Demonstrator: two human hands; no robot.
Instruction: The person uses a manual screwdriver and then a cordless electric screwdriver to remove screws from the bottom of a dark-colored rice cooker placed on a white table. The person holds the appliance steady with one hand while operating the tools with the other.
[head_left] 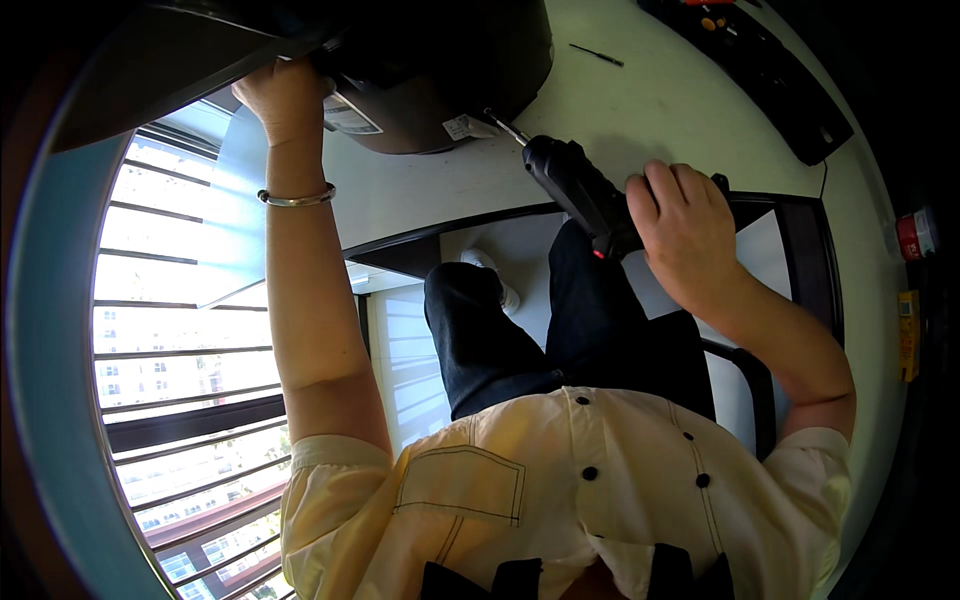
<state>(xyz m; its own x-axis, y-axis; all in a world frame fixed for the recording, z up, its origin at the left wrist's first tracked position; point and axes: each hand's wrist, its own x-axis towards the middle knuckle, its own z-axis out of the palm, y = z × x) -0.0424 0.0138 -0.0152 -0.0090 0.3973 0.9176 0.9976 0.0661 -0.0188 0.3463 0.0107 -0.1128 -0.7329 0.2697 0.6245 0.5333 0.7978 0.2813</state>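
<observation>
My right hand [688, 235] is closed around the grip of a black cordless electric screwdriver [572, 182], on which a small red light shows. Its metal bit [508, 128] points up and left, its tip close to the side of a large rounded black appliance [450, 75]. Whether the tip touches the appliance cannot be told. At the appliance's left side, my left hand [283, 97] is curled closed against its edge, with the fingertips hidden. Pale labels [352, 113] are stuck low on the appliance.
A thin dark screwdriver bit [597, 55] lies on the pale tabletop [610, 110]. Farther right is a long black tool case [765, 80] with orange parts. A yellow box [908, 335] and a red-labelled container [915, 235] sit at the far right. A slatted window [190, 330] is at left.
</observation>
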